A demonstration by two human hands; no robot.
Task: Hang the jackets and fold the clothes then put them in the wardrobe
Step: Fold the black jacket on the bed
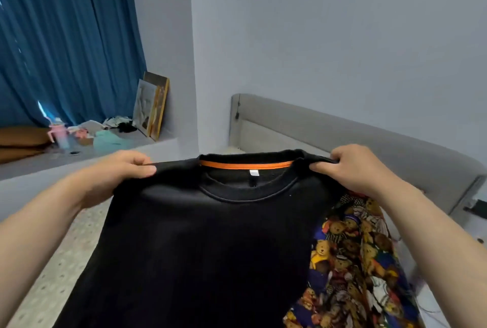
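A black sweatshirt [195, 248] with an orange strip inside its collar hangs spread out in front of me, over the bed. My left hand [118, 172] pinches its left shoulder. My right hand [353, 166] grips its right shoulder, fingers curled into the cloth. The collar faces me with a small white label showing. A garment printed with teddy bears [355, 261] lies on the bed under the sweatshirt's right side, partly hidden by it.
The bed [66, 261] has a pale patterned sheet and a grey padded headboard [342, 132] against the wall. A window ledge [110, 143] at the left holds a pink bottle, loose clothes and leaning picture frames [151, 106]. Blue curtains [66, 37] hang behind.
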